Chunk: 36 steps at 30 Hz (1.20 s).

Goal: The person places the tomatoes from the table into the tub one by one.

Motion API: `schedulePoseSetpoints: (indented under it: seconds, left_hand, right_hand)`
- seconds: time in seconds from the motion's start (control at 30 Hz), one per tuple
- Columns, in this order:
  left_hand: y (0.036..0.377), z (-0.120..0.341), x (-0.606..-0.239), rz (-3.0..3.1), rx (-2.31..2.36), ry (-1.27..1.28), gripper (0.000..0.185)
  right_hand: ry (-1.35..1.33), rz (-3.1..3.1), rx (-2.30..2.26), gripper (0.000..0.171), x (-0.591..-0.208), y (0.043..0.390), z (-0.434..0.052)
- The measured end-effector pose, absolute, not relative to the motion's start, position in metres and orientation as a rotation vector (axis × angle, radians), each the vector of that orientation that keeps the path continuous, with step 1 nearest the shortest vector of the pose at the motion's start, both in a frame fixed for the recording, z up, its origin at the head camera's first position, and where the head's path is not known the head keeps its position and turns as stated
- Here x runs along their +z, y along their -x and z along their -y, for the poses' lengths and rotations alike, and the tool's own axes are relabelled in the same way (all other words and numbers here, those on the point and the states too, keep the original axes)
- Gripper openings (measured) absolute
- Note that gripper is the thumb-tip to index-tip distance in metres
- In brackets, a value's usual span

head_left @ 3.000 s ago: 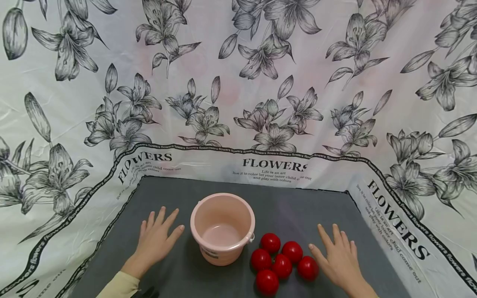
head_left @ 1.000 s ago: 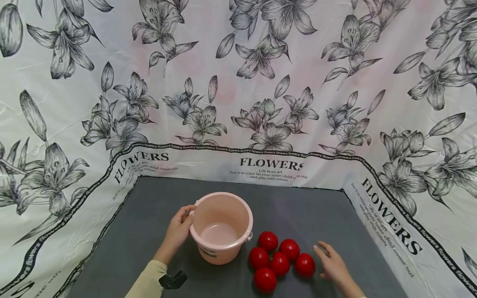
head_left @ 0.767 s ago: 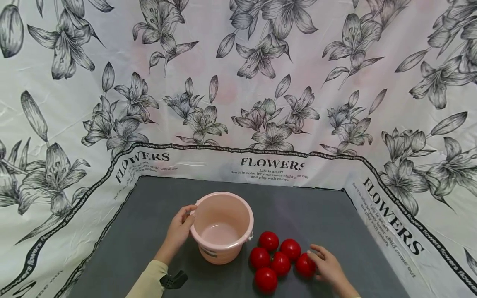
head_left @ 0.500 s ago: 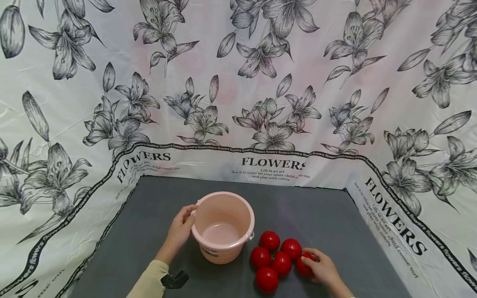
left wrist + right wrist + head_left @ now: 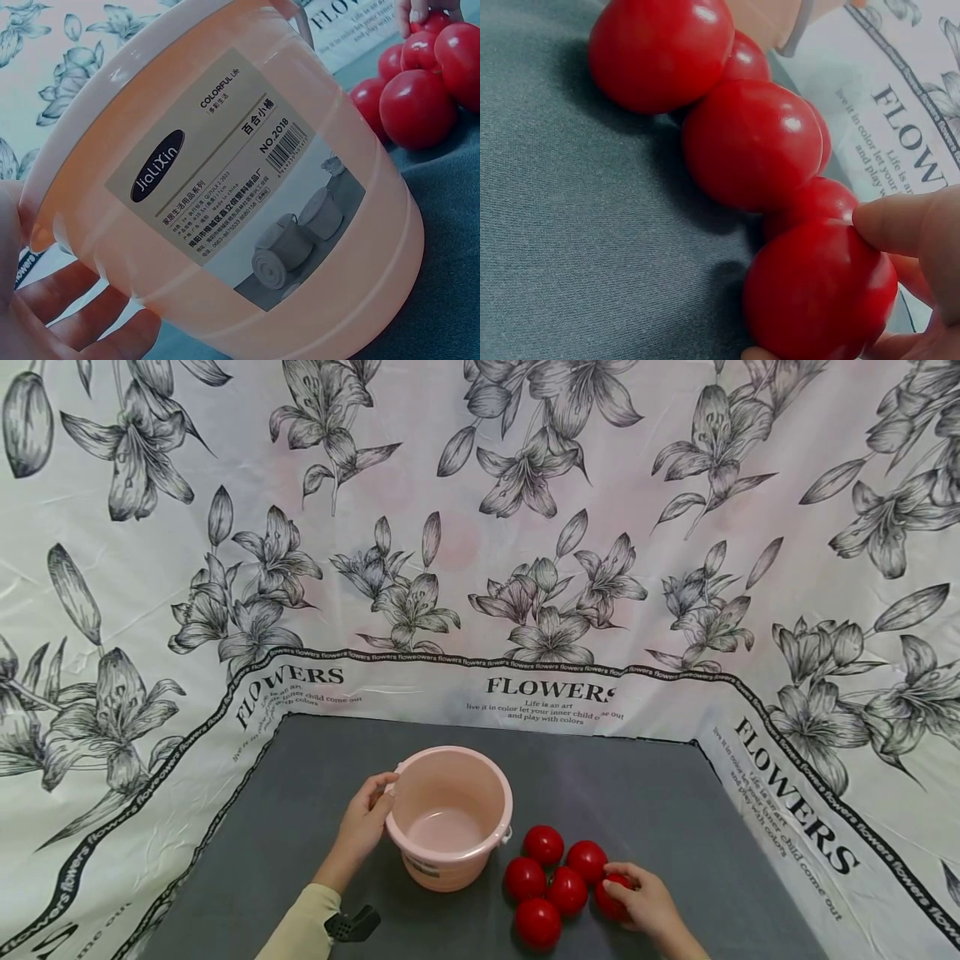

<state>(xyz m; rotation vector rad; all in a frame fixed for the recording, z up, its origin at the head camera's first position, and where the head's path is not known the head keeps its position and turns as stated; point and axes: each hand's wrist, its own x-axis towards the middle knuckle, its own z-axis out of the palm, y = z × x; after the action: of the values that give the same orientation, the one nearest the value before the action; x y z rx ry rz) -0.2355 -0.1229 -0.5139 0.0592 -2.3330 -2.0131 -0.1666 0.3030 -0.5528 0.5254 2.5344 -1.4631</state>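
Note:
A pink plastic bucket point(image 5: 448, 852) stands upright on the dark grey cloth. My left hand point(image 5: 363, 820) holds its rim on the left side, and in the left wrist view the fingers point(image 5: 112, 330) curl beneath the rim against the outer wall. A printed label point(image 5: 240, 180) covers the bucket's side there. To the right of the bucket lies a cluster of several red tomatoes point(image 5: 566, 892). My right hand point(image 5: 651, 902) grips the rightmost tomato point(image 5: 821, 289), thumb and fingers around its sides; it still sits among the others.
The dark grey cloth point(image 5: 330, 752) covers the work surface. Around it rises a white floral curtain point(image 5: 540, 602) at the back and both sides. A black strap device point(image 5: 352, 924) sits at the left wrist.
My left hand has moved right from the cloth onto the bucket's rim. My right hand has come down leftward and taken hold of the rightmost tomato. The bucket and tomatoes have stayed in place.

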Motion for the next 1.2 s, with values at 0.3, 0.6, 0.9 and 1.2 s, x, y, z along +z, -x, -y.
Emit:
schedulePoseSetpoints:
  seconds: [0.3,0.6,0.9,1.2]
  left_hand:
    - [0.233,0.122,-0.514,2.351,-1.985,-0.044,0.032]
    - [0.234,0.121,-0.516,2.360,-1.977,-0.051,0.033]
    - [0.233,0.120,-0.510,2.335,-1.996,-0.061,0.032]
    - [0.231,0.121,-0.505,2.358,-1.960,-0.074,0.032]
  right_hand:
    - [-0.538,-2.515,-1.452,0.036,-0.548,0.161,-0.304]
    - [-0.437,-2.536,-1.514,0.038,-0.504,0.164,-0.308]
    - [-0.141,-2.645,-1.477,0.042,-0.437,0.182,-0.311]
    - [0.064,-2.704,-1.403,0.038,-0.391,0.204,-0.264]
